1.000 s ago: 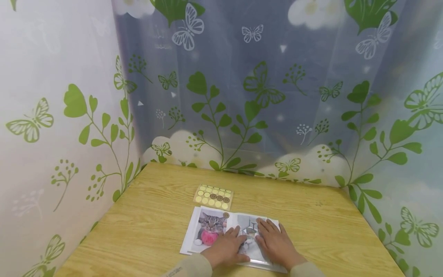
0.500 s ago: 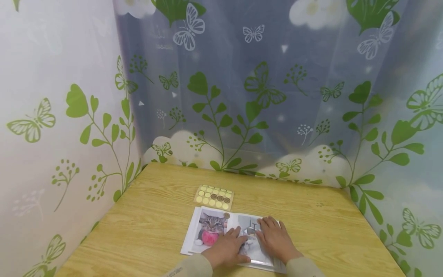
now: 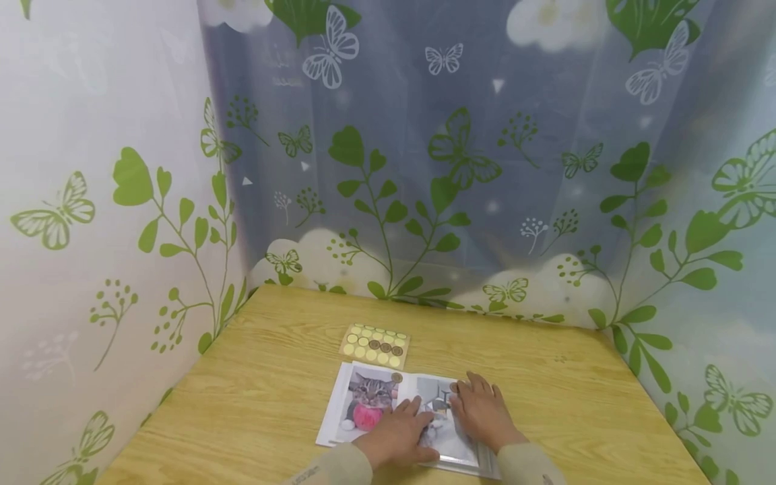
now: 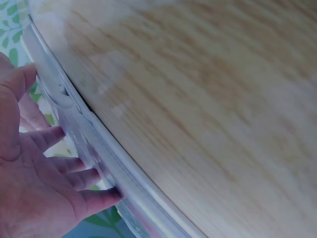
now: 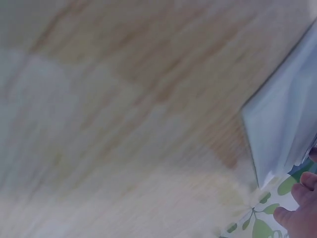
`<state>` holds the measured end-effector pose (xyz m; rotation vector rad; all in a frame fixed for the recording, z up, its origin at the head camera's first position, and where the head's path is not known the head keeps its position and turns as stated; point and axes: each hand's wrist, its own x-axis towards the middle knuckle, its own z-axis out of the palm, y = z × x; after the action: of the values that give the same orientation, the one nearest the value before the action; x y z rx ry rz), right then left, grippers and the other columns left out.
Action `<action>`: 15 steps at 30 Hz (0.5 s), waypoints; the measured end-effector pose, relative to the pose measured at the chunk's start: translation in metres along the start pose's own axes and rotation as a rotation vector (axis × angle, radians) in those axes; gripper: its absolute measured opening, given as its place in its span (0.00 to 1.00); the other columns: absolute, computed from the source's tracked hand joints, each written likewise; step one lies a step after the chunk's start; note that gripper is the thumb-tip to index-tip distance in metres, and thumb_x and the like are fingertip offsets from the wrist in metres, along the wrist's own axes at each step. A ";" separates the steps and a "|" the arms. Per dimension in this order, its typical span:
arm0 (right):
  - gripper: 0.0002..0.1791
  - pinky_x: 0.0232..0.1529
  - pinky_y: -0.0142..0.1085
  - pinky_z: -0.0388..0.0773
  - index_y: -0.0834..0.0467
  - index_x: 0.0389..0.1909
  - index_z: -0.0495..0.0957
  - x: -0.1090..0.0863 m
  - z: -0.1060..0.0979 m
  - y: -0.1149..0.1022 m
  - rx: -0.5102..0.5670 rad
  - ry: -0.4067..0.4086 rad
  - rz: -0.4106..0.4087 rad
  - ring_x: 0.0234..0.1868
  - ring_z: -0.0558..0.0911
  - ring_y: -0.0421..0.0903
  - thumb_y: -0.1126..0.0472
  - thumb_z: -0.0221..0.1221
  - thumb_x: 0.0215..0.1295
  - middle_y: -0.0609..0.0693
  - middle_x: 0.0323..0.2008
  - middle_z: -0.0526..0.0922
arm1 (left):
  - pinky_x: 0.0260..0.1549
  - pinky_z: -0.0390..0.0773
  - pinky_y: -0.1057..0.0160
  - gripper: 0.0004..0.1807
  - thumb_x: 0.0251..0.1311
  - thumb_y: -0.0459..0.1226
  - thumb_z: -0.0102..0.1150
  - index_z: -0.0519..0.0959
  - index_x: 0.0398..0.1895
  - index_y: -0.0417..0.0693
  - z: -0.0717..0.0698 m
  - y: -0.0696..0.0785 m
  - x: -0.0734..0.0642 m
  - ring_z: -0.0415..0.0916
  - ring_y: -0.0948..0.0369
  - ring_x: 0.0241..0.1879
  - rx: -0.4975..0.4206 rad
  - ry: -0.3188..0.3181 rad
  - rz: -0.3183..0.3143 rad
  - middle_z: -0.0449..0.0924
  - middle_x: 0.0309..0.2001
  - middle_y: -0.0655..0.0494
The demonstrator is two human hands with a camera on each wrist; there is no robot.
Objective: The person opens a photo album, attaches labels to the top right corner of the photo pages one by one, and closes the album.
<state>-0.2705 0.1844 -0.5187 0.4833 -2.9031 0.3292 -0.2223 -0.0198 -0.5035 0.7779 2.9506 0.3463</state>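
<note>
head | white-edged photo book [image 3: 409, 386], tabby picture [image 3: 371, 389], greyish picture [image 3: 450, 439] | left fingers [image 3: 413, 407], right fingers [image 3: 477, 385] extended on it

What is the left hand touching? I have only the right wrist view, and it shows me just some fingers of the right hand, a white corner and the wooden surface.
Observer: The head view shows the left hand resting with spread fingers on an open photo book.
Operator: Thank you. Which picture is on the left page, please?
Observer: It is a striped cat with something round and pink in front of it.
Operator: And does anything lie beyond the book?
Observer: Yes, a sheet of round stickers, where three brown ones sit side by side in one row.
</note>
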 end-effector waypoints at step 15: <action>0.24 0.65 0.65 0.61 0.70 0.61 0.73 -0.007 -0.012 0.011 0.076 0.023 0.084 0.66 0.66 0.69 0.55 0.48 0.76 0.73 0.64 0.68 | 0.63 0.65 0.38 0.48 0.46 0.68 0.66 0.71 0.67 0.51 0.002 0.009 0.002 0.63 0.45 0.69 -0.007 0.010 -0.046 0.63 0.71 0.43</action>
<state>-0.2657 0.2000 -0.5112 0.3667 -2.9028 0.4561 -0.2194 -0.0112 -0.5033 0.7079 2.9695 0.3590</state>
